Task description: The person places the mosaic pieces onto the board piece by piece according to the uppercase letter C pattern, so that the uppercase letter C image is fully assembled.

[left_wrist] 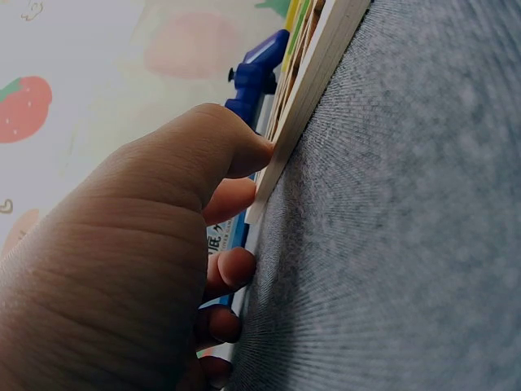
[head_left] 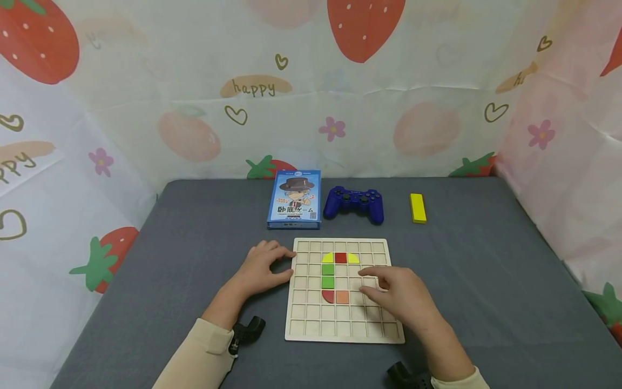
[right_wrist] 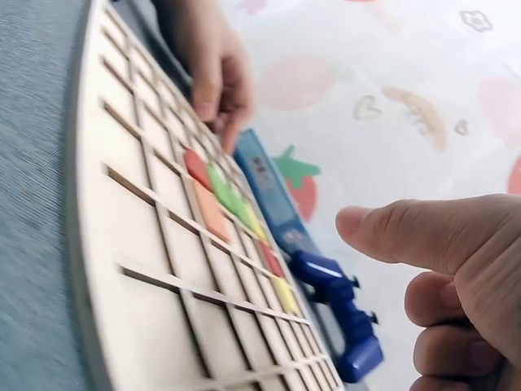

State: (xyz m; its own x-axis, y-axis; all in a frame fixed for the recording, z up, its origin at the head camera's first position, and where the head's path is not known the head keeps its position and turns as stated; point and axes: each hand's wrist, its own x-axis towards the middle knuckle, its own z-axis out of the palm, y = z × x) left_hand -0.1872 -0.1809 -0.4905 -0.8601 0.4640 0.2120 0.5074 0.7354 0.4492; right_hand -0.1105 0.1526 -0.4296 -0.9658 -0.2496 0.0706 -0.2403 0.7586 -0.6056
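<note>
A pale wooden grid board (head_left: 306, 327) lies flat on the table. Several coloured pieces sit in its cells: two yellow rounded ones with a red square (head_left: 340, 258) between them, two green squares (head_left: 328, 275) below, then a red rounded piece (head_left: 328, 296) beside an orange square (head_left: 342, 297). My left hand (head_left: 262, 267) touches the board's left edge with thumb and index finger; its other fingers are loosely bent in the left wrist view. Over the board's right side hovers my right hand (head_left: 400, 294), thumb and index finger apart with nothing between them.
Behind the board stand a blue game box (head_left: 294, 200) and a dark blue game controller (head_left: 353, 204). Farther right lies a yellow block (head_left: 418, 208). A printed cloth (head_left: 369, 81) hangs around the grey table (head_left: 486, 302).
</note>
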